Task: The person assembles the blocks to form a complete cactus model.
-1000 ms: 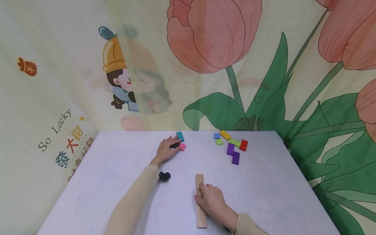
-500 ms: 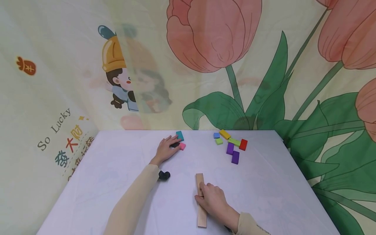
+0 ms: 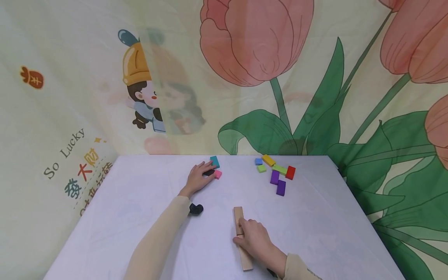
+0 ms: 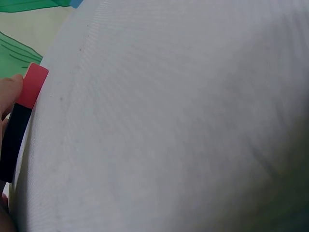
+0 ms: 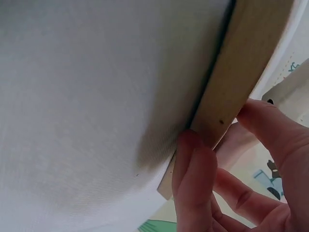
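Note:
At the far left-centre of the table, my left hand [image 3: 197, 179] rests with fingers reaching forward around a black block [image 3: 209, 172]. Its fingertips overlap a teal block [image 3: 215, 161], and its thumb touches a pink block [image 4: 35, 86], which lines up end to end with the black one in the left wrist view. Nearer me, my right hand [image 3: 258, 240] pinches a plain wooden block [image 3: 246, 259] between thumb and fingers, on opposite edges of the wood in the right wrist view. A second wooden block [image 3: 238, 213] lies end to end beyond it, the two meeting at a slight angle.
Back right on the white table [image 3: 315, 225] lie a red block [image 3: 290, 172], two purple blocks [image 3: 281, 188], a yellow block [image 3: 268, 160], a blue block [image 3: 258, 161] and green ones [image 3: 261, 168]. A black camera piece [image 3: 196, 209] shows at the left cuff. Printed cloth [image 3: 182, 58] hangs behind.
The near end of the wooden block under my right hand has swung slightly right, so the two wooden blocks no longer form a straight line. My left hand keeps its place.

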The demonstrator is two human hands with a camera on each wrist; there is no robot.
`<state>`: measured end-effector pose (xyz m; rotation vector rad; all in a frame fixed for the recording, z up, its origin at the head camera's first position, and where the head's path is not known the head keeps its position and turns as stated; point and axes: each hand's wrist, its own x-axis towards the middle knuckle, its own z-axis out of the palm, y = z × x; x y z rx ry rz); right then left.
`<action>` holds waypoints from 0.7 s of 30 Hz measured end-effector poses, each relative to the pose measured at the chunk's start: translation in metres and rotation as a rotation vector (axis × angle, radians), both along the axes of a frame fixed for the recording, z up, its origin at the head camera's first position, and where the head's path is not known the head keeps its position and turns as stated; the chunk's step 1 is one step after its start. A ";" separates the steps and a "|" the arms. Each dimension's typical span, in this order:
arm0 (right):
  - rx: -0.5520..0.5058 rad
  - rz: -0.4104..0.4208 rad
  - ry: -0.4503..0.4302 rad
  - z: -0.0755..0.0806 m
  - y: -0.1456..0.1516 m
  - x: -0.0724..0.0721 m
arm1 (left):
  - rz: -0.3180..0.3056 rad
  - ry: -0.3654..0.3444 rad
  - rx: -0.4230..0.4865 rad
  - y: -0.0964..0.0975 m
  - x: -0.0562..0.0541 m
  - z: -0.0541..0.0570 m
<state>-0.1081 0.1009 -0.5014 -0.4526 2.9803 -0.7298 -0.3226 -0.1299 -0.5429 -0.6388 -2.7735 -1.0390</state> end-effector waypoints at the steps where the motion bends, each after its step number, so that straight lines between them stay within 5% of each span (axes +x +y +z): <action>1: -0.009 -0.002 -0.006 0.000 0.000 0.000 | 0.000 -0.003 0.000 0.000 0.000 0.000; 21: -0.069 -0.069 -0.025 -0.003 -0.002 -0.003 | -0.026 0.065 0.072 -0.002 0.000 -0.004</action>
